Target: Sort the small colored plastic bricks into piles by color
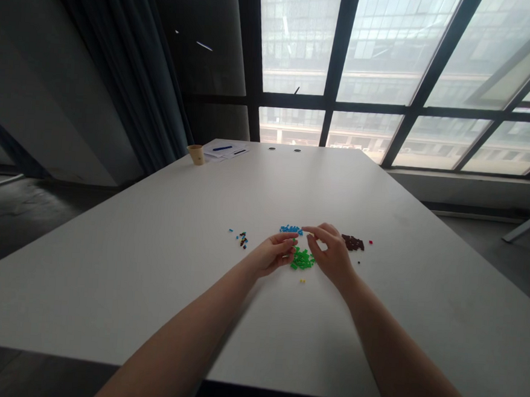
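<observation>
My left hand [274, 253] is closed in a pinch, with a bit of green, seemingly a small green brick [294, 241], showing between thumb and fingers. Just to its right is my right hand [331, 250], its index finger stretched toward the left fingertips and its thumb apart; I see nothing held there. Under and between the hands lies a pile of small green bricks [303, 259]. Behind the fingertips is a pile of blue bricks [291, 229]. Dark brown pieces [353, 243] lie beyond the right hand, which partly hides that side.
Mixed small pieces [243, 239] lie left of my hands. Yellow pieces [303, 280] sit nearer me, and a red piece [370, 242] lies at the right. A paper cup [196, 154] and papers [213, 155] with pens stand at the white table's [150, 287] far left.
</observation>
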Demonstrator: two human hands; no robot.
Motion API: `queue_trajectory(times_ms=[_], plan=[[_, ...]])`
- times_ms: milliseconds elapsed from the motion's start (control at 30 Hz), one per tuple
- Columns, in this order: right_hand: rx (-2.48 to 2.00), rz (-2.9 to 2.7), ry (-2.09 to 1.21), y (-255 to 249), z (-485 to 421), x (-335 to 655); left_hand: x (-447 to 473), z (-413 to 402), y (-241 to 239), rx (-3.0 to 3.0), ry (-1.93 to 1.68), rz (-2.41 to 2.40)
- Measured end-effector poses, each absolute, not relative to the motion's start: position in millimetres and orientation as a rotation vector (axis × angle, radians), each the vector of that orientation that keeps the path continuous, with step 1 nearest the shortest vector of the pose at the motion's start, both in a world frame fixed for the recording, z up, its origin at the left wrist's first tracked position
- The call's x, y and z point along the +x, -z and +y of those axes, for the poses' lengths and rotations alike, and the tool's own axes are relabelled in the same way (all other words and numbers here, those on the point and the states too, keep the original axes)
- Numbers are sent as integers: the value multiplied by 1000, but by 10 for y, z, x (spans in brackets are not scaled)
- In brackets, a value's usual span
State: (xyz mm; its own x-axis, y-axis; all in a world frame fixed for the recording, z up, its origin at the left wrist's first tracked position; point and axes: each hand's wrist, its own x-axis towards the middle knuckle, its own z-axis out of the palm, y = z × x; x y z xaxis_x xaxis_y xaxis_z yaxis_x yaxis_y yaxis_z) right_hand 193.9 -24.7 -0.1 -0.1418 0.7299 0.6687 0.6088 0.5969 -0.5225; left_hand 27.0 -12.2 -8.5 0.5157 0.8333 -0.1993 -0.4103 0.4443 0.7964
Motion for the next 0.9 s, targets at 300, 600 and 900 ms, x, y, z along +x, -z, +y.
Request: queue_trajectory(times_ms=[300,600,900], plan=[[-1088,-1849,-154,-4,-254,1947,263,-94,147,906,-800,626],[-963,-2013,-270,-26,-287,1958,199,-25,174,1214,-798,754],[-1004,-1994,-273,-3,-296,1895,263,-89,188,948,-714,665]])
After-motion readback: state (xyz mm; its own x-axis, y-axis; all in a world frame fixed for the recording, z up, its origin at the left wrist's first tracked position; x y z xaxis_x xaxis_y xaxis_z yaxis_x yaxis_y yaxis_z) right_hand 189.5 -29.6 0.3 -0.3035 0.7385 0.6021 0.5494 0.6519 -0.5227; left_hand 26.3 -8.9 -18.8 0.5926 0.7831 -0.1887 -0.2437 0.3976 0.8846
